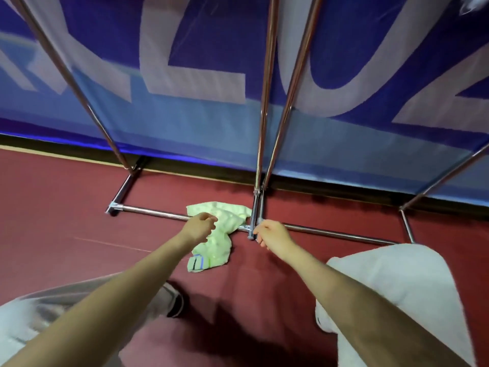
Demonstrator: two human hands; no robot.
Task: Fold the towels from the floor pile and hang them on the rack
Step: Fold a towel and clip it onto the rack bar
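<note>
My knees are nearest, both in pale trousers, and my two bare arms reach out from them over the red floor (66,207). My left hand (199,225) hovers over the near edge of the green towel (219,234), fingers loosely curled with nothing between them that I can make out; whether the tips already touch the cloth I cannot tell. My right hand (272,234) hangs just beside the towel, close to the rack's lower joint, fingers also loosely curled and holding nothing.

The risk, as I judge it: the towel lies draped across the rack's bottom bar (148,211), part in front of it and part behind. If I pull from one end only, the far part could drag under or catch on the bar and the upright post (260,160) beside it, and a hard tug might shift the light rack. Grabbing a bunched fold instead of a corner would leave me with a twisted lump that is awkward to fold square. My right hand could also knock the joint as it goes in.

The towel itself is pale green with a lighter dotted pattern, crumpled, with a dark and blue striped band at its nearest end. It looks thin and limp. Behind stands a blue banner (185,123) with large pale letters
</note>
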